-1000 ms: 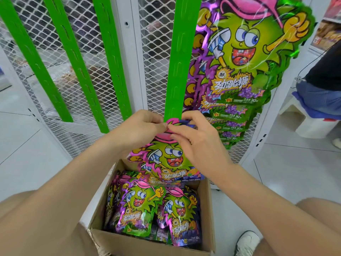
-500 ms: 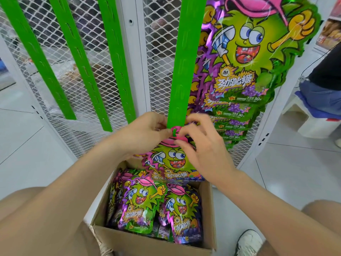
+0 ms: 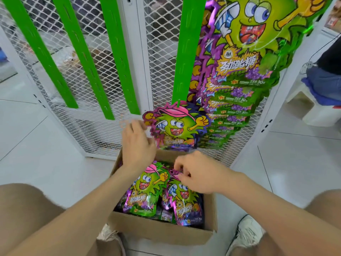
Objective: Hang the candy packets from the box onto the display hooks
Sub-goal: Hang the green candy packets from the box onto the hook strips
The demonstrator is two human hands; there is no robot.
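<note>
Packet (image 3: 177, 126) hangs on one of four strips (image 3: 186, 52); right fingers (image 3: 184, 163) pinch second packet (image 3: 184, 198), left fingers (image 3: 135, 126) seemingly loose.

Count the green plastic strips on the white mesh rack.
4 green strips: three slant across the left mesh panel; the fourth, right of the white post, holds one candy packet. Another may hide behind the far-right packets.

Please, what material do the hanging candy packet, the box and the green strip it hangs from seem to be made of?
Hanging candy packet: probably glossy metallised plastic film; its purple edges glint.
Box: brown cardboard, matt, with a raw cut rim.
Green strip: likely smooth plastic, uniform colour with punched slots.
</note>
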